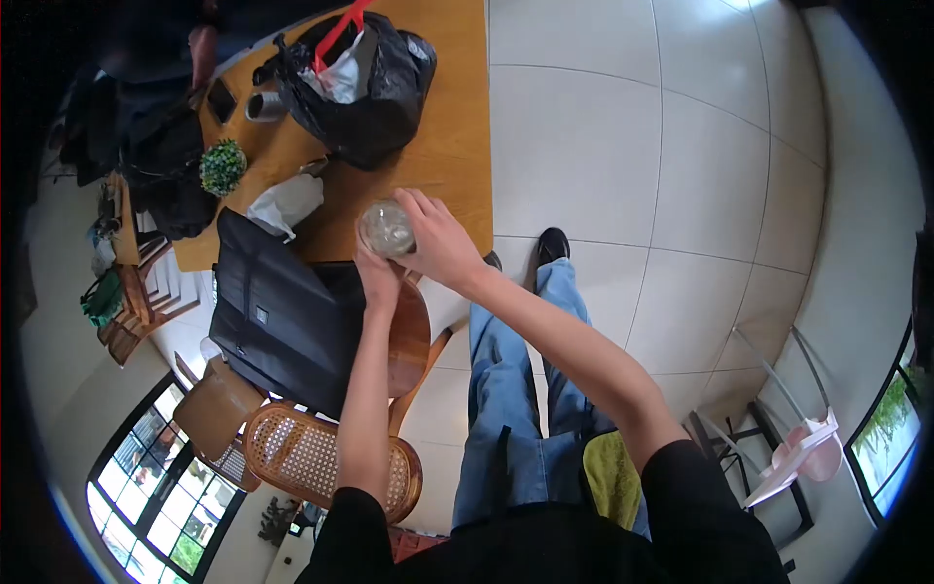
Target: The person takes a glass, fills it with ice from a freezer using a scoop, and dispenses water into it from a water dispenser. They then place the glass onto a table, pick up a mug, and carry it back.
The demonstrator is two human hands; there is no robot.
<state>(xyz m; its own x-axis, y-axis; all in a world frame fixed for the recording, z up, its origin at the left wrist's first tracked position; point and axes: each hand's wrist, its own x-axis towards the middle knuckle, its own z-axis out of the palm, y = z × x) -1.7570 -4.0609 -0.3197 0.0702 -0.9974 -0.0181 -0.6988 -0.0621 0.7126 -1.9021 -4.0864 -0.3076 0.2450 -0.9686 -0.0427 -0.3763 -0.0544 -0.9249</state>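
Observation:
Both hands are around a clear glass jar point(387, 230) above the near edge of the wooden table point(452, 117). My left hand point(377, 277) holds it from the near left side, with its fingers mostly hidden under the jar. Across the jar's right side and rim lies my right hand point(436, 238), its fingers wrapped round. What is inside the jar is too unclear to tell. A crumpled white bag point(289, 202) lies on the table to the left of the jar. Beyond it sits a black plastic bag point(375, 107) with red handles.
A large black bag point(277, 311) rests by the table's left side. Small potted plant point(223, 167), cup point(265, 107) and phone point(222, 100) are on the table. Cane chairs point(302, 453) stand at lower left, a white-pink object point(803, 453) at right. A green cloth point(610, 477) hangs at my waist.

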